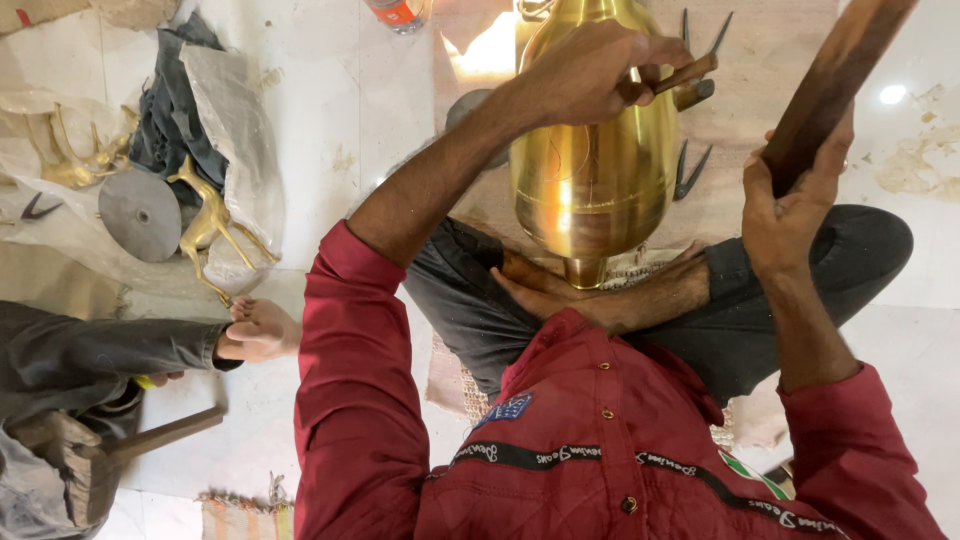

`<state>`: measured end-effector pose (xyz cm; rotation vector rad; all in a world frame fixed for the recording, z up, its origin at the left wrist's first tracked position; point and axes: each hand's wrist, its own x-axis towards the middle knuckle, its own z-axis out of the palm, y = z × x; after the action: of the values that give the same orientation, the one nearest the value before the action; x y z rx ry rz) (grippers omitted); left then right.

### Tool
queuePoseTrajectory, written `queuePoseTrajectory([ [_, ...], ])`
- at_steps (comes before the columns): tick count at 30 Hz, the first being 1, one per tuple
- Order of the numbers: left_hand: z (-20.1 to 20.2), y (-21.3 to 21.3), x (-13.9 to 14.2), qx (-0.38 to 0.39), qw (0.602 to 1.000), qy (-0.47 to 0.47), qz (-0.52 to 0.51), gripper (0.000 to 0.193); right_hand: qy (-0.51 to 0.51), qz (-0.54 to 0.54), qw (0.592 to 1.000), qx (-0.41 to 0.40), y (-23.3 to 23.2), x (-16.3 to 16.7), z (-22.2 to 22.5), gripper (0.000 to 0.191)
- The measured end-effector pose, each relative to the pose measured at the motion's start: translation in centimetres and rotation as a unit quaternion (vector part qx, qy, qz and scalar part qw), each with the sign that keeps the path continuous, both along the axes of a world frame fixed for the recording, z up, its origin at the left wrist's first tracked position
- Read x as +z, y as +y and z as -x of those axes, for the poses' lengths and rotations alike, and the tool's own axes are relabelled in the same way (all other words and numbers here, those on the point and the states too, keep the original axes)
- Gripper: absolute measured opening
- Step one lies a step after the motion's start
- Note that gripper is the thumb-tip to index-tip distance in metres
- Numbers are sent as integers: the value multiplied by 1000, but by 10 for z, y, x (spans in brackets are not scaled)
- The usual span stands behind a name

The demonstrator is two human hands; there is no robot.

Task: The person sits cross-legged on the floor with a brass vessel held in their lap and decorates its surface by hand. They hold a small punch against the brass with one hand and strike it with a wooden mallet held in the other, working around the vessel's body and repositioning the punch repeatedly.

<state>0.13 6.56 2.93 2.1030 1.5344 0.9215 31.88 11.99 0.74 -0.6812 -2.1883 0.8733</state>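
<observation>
Left hand (590,75) closed around a small wooden-handled tool (680,78), its working end set against the shoulder of a polished brass vessel (590,170); the fist rests on the metal, which seems to steady the tip. Right hand (795,190) wrapped tight on a long dark wooden bar (835,75), raised and angled up out of view, held low on the shaft, probably for a controlled swing. The vessel stands narrow end down between the crossed bare feet (600,290), which wedge its base (likely a clamp in place of a vise). Metal pincers (690,172) lie on the mat just behind the vessel, near at hand. Further left on the pale floor: a brass deer figure (210,225), a grey round disc (140,213), crumpled plastic sheet (235,110), and another person's bare foot (262,328) beside a wooden mallet (110,455).
</observation>
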Motion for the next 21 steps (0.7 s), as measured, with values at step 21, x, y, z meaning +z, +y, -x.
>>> queuePoseTrajectory([
  [21, 3, -9, -22, 40, 998, -24, -42, 54, -55, -103, 993, 4, 34, -7, -1, 76],
])
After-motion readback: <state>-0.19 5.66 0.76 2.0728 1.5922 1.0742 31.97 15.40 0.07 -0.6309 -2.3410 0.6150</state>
